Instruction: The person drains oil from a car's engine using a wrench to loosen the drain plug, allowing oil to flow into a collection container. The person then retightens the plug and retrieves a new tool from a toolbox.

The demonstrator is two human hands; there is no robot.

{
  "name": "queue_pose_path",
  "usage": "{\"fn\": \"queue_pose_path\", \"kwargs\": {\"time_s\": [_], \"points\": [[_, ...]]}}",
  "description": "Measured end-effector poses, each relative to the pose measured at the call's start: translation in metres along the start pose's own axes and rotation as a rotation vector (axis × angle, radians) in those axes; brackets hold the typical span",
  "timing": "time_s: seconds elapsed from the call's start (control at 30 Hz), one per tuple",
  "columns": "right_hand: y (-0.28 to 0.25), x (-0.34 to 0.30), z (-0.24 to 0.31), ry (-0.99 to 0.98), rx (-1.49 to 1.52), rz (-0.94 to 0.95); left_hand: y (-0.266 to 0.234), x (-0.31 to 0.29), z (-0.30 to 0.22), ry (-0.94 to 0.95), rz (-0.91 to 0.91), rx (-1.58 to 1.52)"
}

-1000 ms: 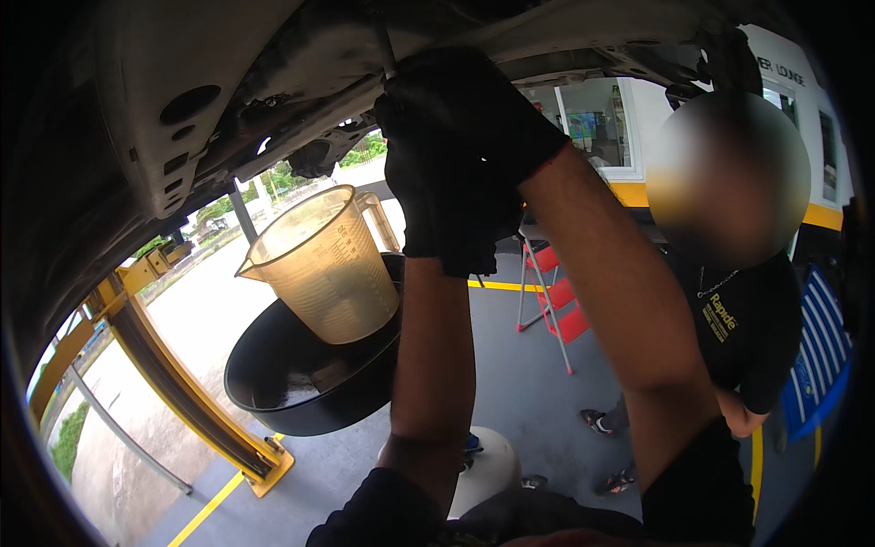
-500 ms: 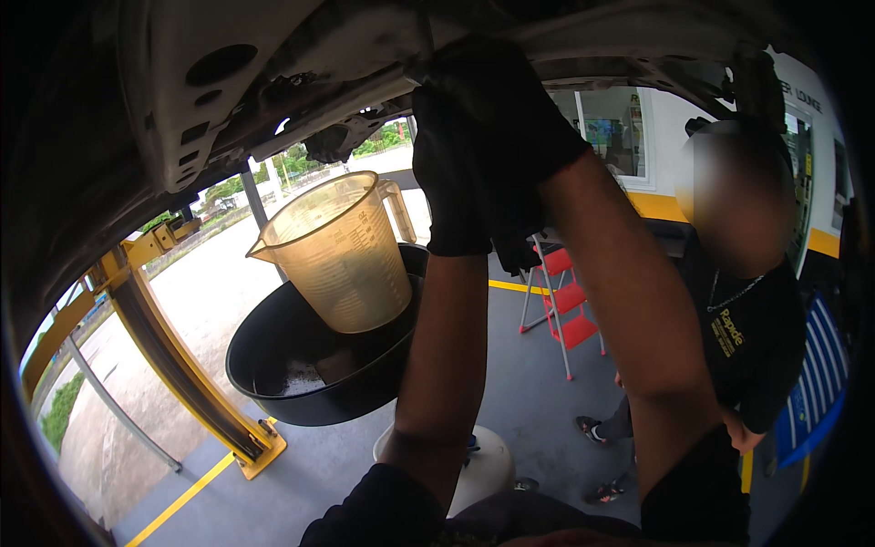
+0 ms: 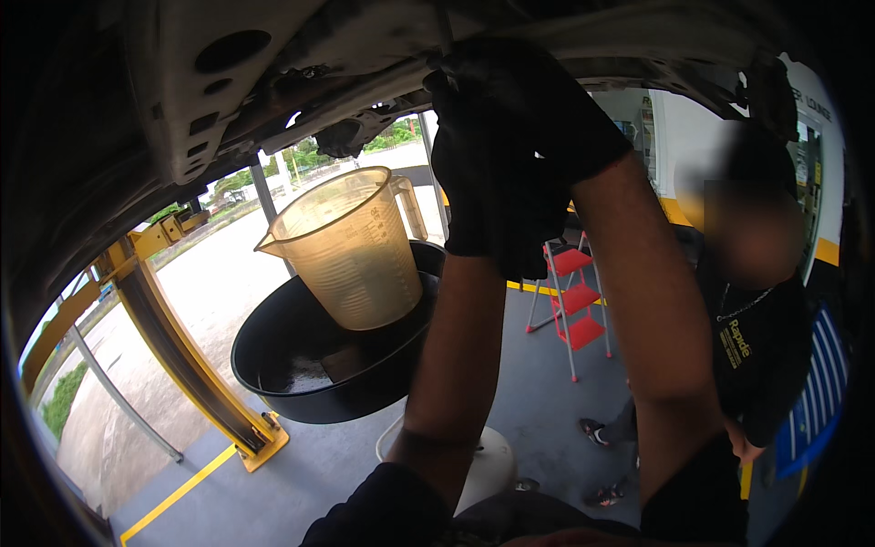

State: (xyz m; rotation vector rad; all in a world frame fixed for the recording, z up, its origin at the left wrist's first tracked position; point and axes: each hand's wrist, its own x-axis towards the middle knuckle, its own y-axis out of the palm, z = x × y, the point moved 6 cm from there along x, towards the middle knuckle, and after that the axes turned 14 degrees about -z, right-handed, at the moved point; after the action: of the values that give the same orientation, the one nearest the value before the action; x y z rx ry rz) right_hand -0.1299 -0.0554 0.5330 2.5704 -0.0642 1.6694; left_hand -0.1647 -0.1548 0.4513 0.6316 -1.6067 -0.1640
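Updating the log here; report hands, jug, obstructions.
Left hand and right hand together at thin rod, grip unclear. Jug sits in black pan. No obstruction visible.

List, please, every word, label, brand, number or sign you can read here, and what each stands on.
I won't copy any wording, but lettering stands here:
Co-worker's black shirt: one larger yellow word, readable; the smaller yellow lines below are too small to read.
White wall at upper right: dark capital letters, partly readable, cut off at their left.
Jug: measuring marks, too faint to read.
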Motion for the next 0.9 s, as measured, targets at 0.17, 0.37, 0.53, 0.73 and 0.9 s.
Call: {"fn": "queue_pose_path", "kwargs": {"time_s": [0.17,0.37,0.53,0.73,0.9], "points": [[0.008,0.002,-0.004,-0.13,-0.286,0.074,0.001,-0.009,-0.038,0.323,-0.017,0.335],[0.008,0.009,-0.004,-0.011,-0.073,0.101,-0.01,0.003,0.001,-0.074,-0.053,0.093],[-0.001,0.002,0.002,-0.029,0.016,0.042,0.003,-0.013,-0.067,0.659,0.076,0.701],[0.004,0.002,-0.011,0.136,0.207,0.004,0.0,-0.008,-0.057,0.728,0.014,0.735],[0.005,0.0,-0.012,0.276,0.183,0.019,0.009,-0.011,-0.075,0.814,0.02,0.753]]}}
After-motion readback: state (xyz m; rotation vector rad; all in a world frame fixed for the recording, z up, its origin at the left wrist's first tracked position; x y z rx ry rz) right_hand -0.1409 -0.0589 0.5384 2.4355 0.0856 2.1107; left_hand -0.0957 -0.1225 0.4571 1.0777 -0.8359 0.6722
